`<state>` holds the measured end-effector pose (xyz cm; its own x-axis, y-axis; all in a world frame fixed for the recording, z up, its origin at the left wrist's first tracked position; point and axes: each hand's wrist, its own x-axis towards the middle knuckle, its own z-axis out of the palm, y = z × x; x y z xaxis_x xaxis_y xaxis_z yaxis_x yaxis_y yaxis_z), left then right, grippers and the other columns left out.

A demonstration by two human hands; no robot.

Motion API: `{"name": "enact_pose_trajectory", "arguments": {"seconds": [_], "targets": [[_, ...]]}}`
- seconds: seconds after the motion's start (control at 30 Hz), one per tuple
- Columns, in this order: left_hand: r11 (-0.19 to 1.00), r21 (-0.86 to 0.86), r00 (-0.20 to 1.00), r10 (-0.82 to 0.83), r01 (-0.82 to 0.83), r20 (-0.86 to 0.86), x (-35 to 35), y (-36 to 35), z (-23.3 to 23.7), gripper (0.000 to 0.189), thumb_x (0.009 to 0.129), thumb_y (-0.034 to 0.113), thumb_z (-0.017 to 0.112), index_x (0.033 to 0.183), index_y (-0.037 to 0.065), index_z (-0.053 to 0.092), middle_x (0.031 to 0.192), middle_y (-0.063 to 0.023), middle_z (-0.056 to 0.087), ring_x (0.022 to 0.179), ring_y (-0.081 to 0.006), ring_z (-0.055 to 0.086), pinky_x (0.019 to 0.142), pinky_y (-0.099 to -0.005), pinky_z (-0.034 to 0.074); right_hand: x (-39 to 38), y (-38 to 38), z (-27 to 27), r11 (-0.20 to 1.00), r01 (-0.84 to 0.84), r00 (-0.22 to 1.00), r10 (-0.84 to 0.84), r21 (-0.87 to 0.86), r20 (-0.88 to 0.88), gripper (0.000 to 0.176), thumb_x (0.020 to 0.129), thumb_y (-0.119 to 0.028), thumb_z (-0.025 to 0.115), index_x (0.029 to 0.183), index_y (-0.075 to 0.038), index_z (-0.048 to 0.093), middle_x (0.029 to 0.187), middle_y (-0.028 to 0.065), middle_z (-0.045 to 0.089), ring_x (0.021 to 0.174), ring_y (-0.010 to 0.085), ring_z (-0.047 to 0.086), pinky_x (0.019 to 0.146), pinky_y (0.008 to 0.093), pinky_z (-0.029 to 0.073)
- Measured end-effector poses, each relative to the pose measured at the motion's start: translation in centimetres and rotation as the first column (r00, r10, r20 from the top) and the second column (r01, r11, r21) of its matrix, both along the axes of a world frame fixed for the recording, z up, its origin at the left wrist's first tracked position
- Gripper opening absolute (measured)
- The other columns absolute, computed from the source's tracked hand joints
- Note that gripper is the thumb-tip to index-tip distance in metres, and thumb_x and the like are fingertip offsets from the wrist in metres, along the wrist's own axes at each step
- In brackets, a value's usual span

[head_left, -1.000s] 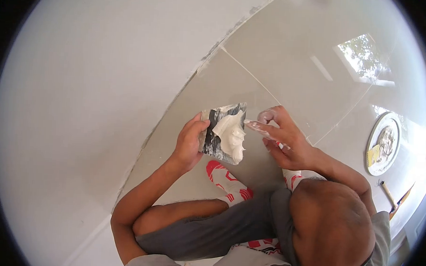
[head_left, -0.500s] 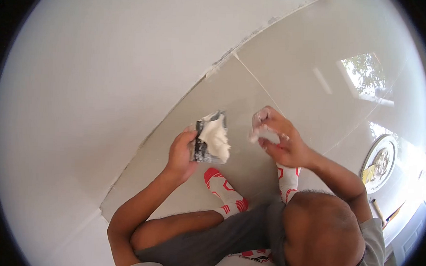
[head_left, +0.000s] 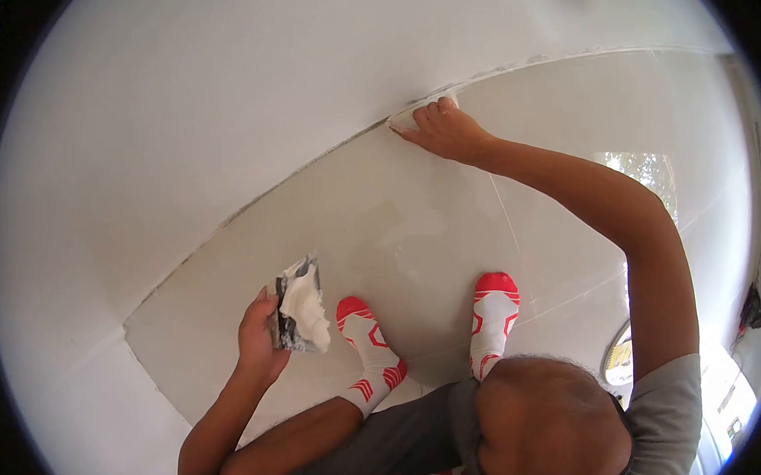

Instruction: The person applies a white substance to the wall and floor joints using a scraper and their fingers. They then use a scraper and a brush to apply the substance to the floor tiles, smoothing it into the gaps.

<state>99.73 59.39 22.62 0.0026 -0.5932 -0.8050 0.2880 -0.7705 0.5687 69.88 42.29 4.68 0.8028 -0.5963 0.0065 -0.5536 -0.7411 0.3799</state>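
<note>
My left hand is closed on the edge of a flat, dark, smeared scraper. A thick heap of white putty lies on the scraper's face. Out at the joint where the white wall meets the floor, my right hand is pressed low with its fingers bent together. A pale, thin edge shows beside those fingers along the wall, but I cannot make out whether it is a tool or putty.
Grey glossy tiles with thin pale seams cover the floor. The white wall rises on the left. My socked feet stand on the tiles. A round tray is partly hidden behind my right arm.
My right hand has reached forward from near the scraper to the foot of the wall. My left hand, with the loaded scraper, has moved left and closer to my body.
</note>
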Motion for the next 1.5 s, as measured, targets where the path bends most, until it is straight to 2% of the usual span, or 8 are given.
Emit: {"name": "enact_pose_trajectory", "arguments": {"seconds": [0.3, 0.63, 1.03, 1.27, 1.33, 1.4, 1.43, 1.5], "targets": [[0.985, -0.018, 0.985, 0.17, -0.169, 0.018, 2.4, 4.0, 0.8, 0.033, 0.083, 0.018, 0.037, 0.112, 0.003, 0.043, 0.104, -0.0071, 0.053, 0.097, -0.0177, 0.052, 0.086, -0.0316, 0.041, 0.4, 0.3, 0.7, 0.986, 0.123, 0.865, -0.161, -0.111, -0.475, 0.077, 0.069, -0.006, 0.053, 0.137, -0.022, 0.02, 0.075, 0.0036, 0.046, 0.064, 0.0169, 0.04, 0.054, 0.0293, 0.031], [0.981, -0.084, 0.983, 0.178, -0.174, 0.044, 3.0, 5.5, 1.3, 0.035, 0.082, 0.021, 0.04, 0.111, 0.003, 0.044, 0.103, -0.0063, 0.053, 0.096, -0.0172, 0.052, 0.084, -0.0307, 0.041, 2.0, -0.3, 0.8, 0.984, -0.023, 0.898, -0.058, -0.179, -0.436, 0.075, 0.071, -0.013, 0.057, 0.136, -0.021, 0.02, 0.068, 0.0023, 0.044, 0.06, 0.0162, 0.042, 0.051, 0.0299, 0.029], [0.987, -0.023, 0.983, 0.163, -0.162, 0.085, 3.2, 4.4, 0.9, 0.035, 0.082, 0.021, 0.04, 0.113, 0.004, 0.044, 0.101, -0.0046, 0.053, 0.093, -0.0155, 0.051, 0.082, -0.0295, 0.041, -8.7, -3.5, 0.4, 0.993, 0.049, 0.897, -0.09, -0.105, -0.432, 0.072, 0.077, -0.008, 0.051, 0.137, -0.025, 0.017, 0.079, 0.0025, 0.052, 0.065, 0.014, 0.047, 0.057, 0.0259, 0.032], [0.995, -0.059, 0.995, 0.085, -0.082, 0.044, 1.8, 2.8, 1.5, 0.034, 0.081, 0.02, 0.04, 0.111, 0.004, 0.044, 0.101, -0.0054, 0.054, 0.093, -0.0162, 0.052, 0.082, -0.03, 0.041, -12.6, -1.7, 3.2, 0.962, 0.242, 0.709, -0.264, -0.126, -0.654, 0.064, 0.078, -0.012, 0.05, 0.136, -0.018, 0.023, 0.078, 0.0024, 0.053, 0.069, 0.0128, 0.047, 0.062, 0.0295, 0.033], [0.996, -0.063, 0.997, 0.066, -0.064, 0.031, 1.2, 2.2, 1.3, 0.034, 0.081, 0.02, 0.04, 0.111, 0.004, 0.044, 0.101, -0.006, 0.054, 0.093, -0.0166, 0.052, 0.082, -0.0304, 0.041, -12.0, 0.2, 4.0, 0.89, 0.455, 0.727, -0.379, -0.012, -0.573, 0.056, 0.078, -0.01, 0.049, 0.131, -0.013, 0.033, 0.081, 0.0039, 0.054, 0.072, 0.0149, 0.05, 0.063, 0.0332, 0.035], [0.998, -0.056, 0.999, 0.003, -0.005, -0.04, 0.3, 1.3, 0.8, 0.035, 0.082, 0.02, 0.04, 0.112, 0.003, 0.043, 0.102, -0.0071, 0.053, 0.093, -0.0177, 0.052, 0.083, -0.031, 0.041, -9.9, 3.8, 6.2, 0.855, 0.407, 0.913, -0.372, 0.323, -0.166, 0.055, 0.073, -0.007, 0.054, 0.125, -0.008, 0.04, 0.085, 0.0094, 0.055, 0.078, 0.0225, 0.054, 0.072, 0.0388, 0.039], [0.999, -0.035, 0.999, -0.036, 0.037, 0.02, -0.9, 0.6, 0.8, 0.035, 0.084, 0.028, 0.041, 0.111, 0.006, 0.046, 0.092, -0.0045, 0.055, 0.081, -0.0155, 0.055, 0.071, -0.0299, 0.046, -7.9, 5.2, 8.1, 0.733, 0.353, 0.92, -0.385, 0.582, -0.072, 0.058, 0.071, -0.008, 0.057, 0.126, -0.007, 0.039, 0.085, 0.0107, 0.056, 0.078, 0.0241, 0.055, 0.072, 0.036, 0.04], [0.998, -0.001, 0.998, -0.062, 0.062, -0.001, -2.5, -0.5, 0.7, 0.035, 0.084, 0.027, 0.04, 0.111, 0.006, 0.046, 0.092, -0.0052, 0.056, 0.082, -0.0159, 0.055, 0.073, -0.0303, 0.046, -5.3, 9.4, 9.3, 0.67, -0.051, 0.836, -0.377, 0.741, 0.398, 0.058, 0.073, -0.008, 0.055, 0.128, -0.006, 0.036, 0.082, 0.0111, 0.055, 0.073, 0.0251, 0.055, 0.068, 0.0362, 0.042]]}}
